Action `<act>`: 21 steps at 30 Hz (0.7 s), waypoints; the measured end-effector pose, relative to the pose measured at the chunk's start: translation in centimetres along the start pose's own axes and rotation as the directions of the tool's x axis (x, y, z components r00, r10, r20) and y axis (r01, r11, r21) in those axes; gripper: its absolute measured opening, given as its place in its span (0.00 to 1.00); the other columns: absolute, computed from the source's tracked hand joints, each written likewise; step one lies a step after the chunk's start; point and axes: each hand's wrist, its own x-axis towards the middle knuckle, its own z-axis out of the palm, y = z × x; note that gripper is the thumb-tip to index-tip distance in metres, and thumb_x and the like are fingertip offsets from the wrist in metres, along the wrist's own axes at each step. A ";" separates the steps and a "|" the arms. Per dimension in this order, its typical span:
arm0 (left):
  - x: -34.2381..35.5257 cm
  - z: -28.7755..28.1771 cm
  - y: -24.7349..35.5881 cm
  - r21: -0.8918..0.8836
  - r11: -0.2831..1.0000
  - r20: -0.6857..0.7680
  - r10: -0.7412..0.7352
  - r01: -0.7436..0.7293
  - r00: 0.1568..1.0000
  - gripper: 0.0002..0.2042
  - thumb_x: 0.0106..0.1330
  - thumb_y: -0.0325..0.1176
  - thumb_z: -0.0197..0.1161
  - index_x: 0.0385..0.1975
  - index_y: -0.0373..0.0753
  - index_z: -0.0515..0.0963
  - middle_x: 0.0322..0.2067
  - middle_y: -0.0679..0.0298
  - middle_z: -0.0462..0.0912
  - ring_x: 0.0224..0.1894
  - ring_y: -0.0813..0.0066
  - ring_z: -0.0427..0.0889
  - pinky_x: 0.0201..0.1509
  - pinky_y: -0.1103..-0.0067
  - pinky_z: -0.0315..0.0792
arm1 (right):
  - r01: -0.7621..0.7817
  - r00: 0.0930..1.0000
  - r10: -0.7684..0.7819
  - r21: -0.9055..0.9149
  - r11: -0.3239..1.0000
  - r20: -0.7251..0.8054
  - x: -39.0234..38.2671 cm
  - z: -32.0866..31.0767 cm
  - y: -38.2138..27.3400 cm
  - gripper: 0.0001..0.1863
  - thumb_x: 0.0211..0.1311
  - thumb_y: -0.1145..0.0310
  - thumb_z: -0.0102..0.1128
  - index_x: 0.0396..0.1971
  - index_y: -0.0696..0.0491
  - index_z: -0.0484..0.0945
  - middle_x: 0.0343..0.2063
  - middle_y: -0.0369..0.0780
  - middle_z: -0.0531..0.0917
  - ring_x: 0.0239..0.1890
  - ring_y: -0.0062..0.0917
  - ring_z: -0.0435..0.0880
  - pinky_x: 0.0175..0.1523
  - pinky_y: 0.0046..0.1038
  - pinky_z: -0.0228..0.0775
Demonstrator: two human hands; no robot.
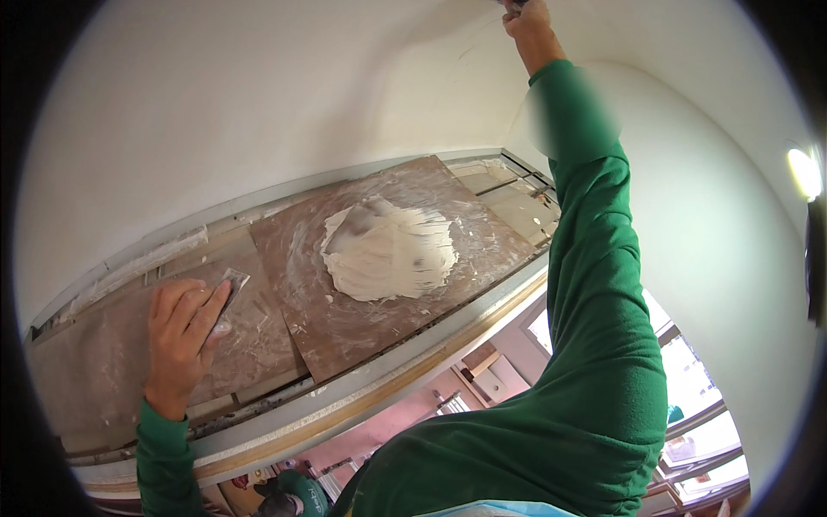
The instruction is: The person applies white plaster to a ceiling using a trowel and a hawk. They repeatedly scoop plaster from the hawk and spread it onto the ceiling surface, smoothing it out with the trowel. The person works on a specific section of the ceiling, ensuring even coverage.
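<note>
Resting flat at the board's (362,345) left end, left hand (183,332) pins a small trowel (231,289); plaster mound (389,250) lies rightward, mid-board. Right hand (527,21), raised to the wall, seemingly grips something cropped.

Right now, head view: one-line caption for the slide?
Left hand rests on a small metal scraper beside a white plaster mound on a brown board; right hand reaches up the white wall.

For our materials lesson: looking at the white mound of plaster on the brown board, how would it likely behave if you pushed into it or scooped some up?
The white mound of plaster shows ridged tool strokes that hold their shape, so it is probably a thick paste, yielding and smearing rather than flowing. Thin smears across the brown board suggest it sticks. A scoop would likely cling to a blade and feel heavy for its size.
</note>
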 end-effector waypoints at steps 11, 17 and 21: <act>0.1 0.4 0.0 -0.013 0.999 -0.018 -0.051 0.051 0.999 0.18 0.60 0.38 0.60 0.47 0.34 0.78 0.37 0.57 0.76 0.44 0.58 0.74 0.48 0.66 0.68 | 0.081 0.960 -0.123 0.171 0.982 0.251 -1.5 -6.3 -9.9 0.09 0.64 0.68 0.44 0.29 0.44 0.75 0.24 0.32 0.77 0.20 0.16 0.71 0.25 0.24 0.60; -2.3 4.0 -1.5 -0.639 0.473 0.028 -0.773 0.606 0.634 0.17 0.69 0.41 0.56 0.49 0.35 0.76 0.47 0.59 0.78 0.51 0.64 0.76 0.56 0.71 0.69 | 0.386 0.922 -0.387 0.039 0.922 0.023 -21.0 -4.6 -5.5 0.10 0.65 0.69 0.53 0.37 0.61 0.76 0.31 0.41 0.80 0.29 0.23 0.78 0.27 0.27 0.67; 4.1 5.2 1.6 -0.874 -0.427 0.485 -0.730 0.233 0.481 0.21 0.71 0.44 0.53 0.57 0.37 0.69 0.50 0.58 0.77 0.53 0.66 0.76 0.59 0.74 0.69 | 0.826 0.527 -0.441 -0.317 0.466 0.726 -35.1 -4.1 -3.8 0.20 0.57 0.84 0.48 0.50 0.60 0.72 0.45 0.46 0.79 0.44 0.32 0.79 0.43 0.27 0.73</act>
